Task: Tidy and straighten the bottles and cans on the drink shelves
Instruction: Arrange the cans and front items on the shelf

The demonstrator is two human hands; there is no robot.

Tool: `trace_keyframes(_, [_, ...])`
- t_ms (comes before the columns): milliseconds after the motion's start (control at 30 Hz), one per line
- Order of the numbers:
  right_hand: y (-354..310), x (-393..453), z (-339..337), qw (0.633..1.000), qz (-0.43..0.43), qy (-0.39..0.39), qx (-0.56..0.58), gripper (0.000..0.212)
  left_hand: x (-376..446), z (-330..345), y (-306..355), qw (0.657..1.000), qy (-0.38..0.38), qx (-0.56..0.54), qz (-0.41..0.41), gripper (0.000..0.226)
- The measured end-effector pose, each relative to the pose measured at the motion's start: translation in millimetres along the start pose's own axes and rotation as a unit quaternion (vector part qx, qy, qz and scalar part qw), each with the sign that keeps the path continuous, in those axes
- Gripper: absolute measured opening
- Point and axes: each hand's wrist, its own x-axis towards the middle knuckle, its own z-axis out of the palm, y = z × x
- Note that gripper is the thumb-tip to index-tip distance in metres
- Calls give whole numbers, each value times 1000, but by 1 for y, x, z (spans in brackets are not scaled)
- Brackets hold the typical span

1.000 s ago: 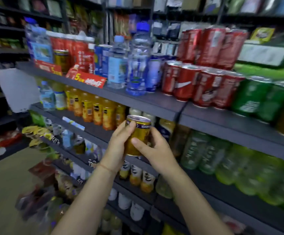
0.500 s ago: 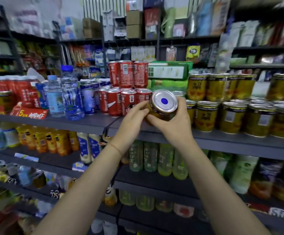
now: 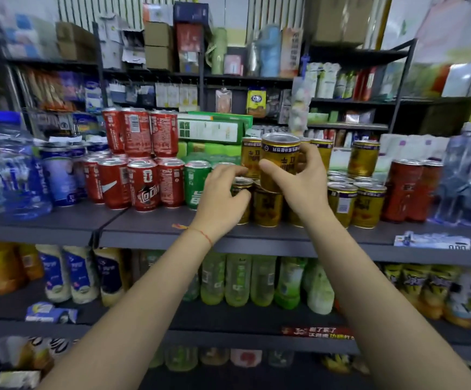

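Two hands work at the gold cans on the grey shelf (image 3: 150, 230). The right hand (image 3: 299, 178) grips a gold can (image 3: 279, 159), thumb in front, fingers behind, holding it upright just above the lower row of gold cans (image 3: 268, 206). The left hand (image 3: 223, 192) curls its fingers round a lower can (image 3: 241, 184) beside the green can (image 3: 196, 184). Red cans (image 3: 141, 184) stand stacked further left.

The dark grey shelf (image 3: 150, 229) carries water bottles (image 3: 17, 175) at nine o'clock, then red cans (image 3: 144, 187), a green can (image 3: 196, 184), gold cans (image 3: 355, 204) at centre, and tall red cans (image 3: 408, 190) towards three o'clock. A price tag (image 3: 431, 241) lies on its front edge.
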Motion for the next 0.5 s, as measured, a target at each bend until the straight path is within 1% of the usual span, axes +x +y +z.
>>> trace_keyframes(100, [14,19,-24,1000,-5,19,21,70,12,23,21,998,17,59,21,47])
trace_keyframes(233, [34,45,-62,1000,-22,8,20,58,25,71,52,986,29,159,46,58])
trace_keyframes(333, [55,66,-96,999,-38,9,-11,59,31,114,69,971,9,231,59,53])
trace_keyframes(433, [79,85,-123,998,-21,8,-52,65,30,151,81,954,-13,288,84,41])
trace_keyframes(500, [93,97,-136,997,-6,-1,-76,70,32,172,88,943,-23,319,90,45])
